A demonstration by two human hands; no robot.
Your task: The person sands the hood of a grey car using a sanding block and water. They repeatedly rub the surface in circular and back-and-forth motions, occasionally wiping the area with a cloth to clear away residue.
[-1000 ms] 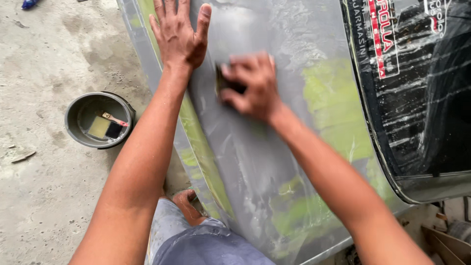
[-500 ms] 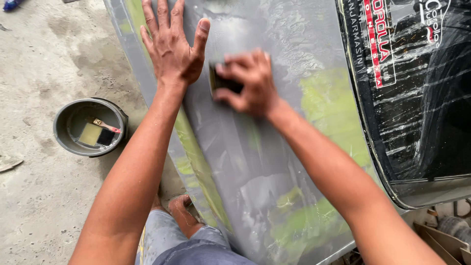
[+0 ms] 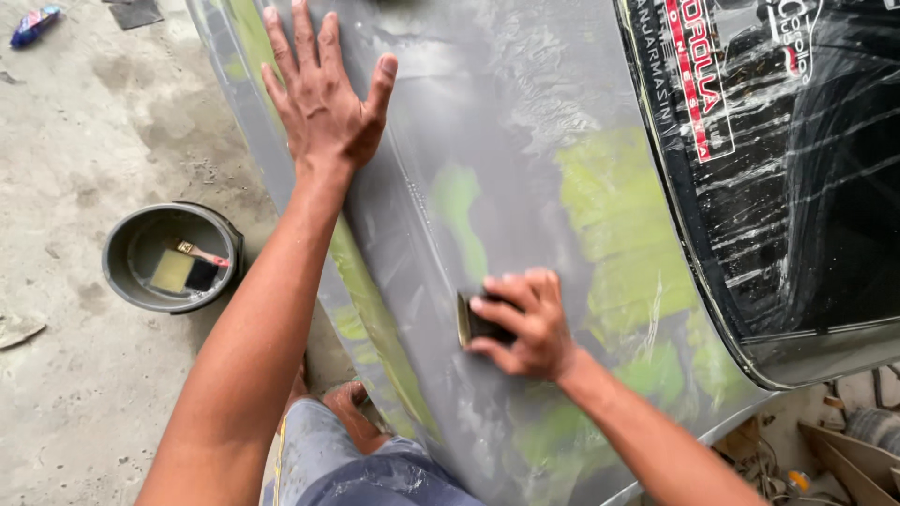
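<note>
My left hand lies flat with fingers spread on the wet grey car body panel, near its upper left edge. My right hand grips a small dark sanding block and presses it against the panel lower down, beside patches of green filler. Water streaks and grey slurry cover the panel around both hands.
A dark bucket with water, a sponge and a small brush stands on the concrete floor at left. The car's dark rear window with stickers fills the upper right. My knee in wet jeans is at the bottom. Clutter lies at the lower right.
My right hand has slid the sanding block down the panel toward me. The left hand stays planted flat in about the same spot.
</note>
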